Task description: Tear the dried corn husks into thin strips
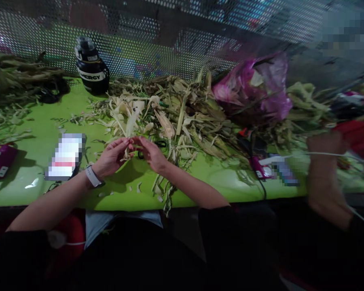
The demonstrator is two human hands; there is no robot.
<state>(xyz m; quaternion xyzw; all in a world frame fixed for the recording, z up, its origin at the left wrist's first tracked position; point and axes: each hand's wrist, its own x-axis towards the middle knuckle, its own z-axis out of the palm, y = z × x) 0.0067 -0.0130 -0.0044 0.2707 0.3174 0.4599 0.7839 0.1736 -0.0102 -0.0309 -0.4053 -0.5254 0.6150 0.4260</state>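
Over the near part of the green table, my left hand pinches a pale corn husk that stands up from the fingertips. Its lower shreds hang below the fingers. My right hand meets it from the other side, fingers bent and tips closed at the base of the husk. How the fingertips overlap is hard to make out. Black scissors handles show just behind my right hand. Beyond both hands lies a heap of dry husks, with paler pieces on its left side.
A black bottle stands at the back left before a perforated metal screen. Left of my hands lies a lit phone. A pink plastic bag rests at the back right. A co-worker's arm reaches in at right, near another phone.
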